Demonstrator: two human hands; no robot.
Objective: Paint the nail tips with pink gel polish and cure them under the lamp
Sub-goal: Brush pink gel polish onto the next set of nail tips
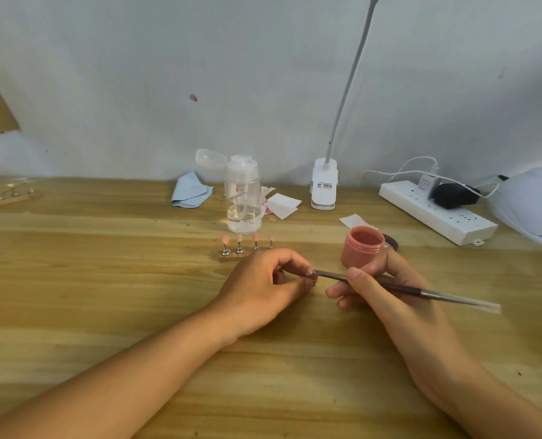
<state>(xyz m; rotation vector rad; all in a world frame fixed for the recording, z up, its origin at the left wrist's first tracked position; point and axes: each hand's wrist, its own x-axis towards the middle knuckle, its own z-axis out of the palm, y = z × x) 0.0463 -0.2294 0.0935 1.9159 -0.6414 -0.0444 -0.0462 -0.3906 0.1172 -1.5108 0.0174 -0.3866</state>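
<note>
- Round pink jar [363,250] with a threaded rim.
- Before it, the right hand [377,293] grips a slim brush [421,291].
- Left of it, the left hand [260,289] pinches a tiny nail tip [310,274].

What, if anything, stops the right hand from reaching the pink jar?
Likely nothing, so yes: the jar stands open just behind the right hand, with no object between them. That hand grips the brush, its tip at a nail tip pinched by the left hand.

The jar [364,250] and nail tips [247,238] are pink, the cloth [189,191] is light blue, the table [105,280] is striped brown, and the power strip [437,217] is white.
</note>
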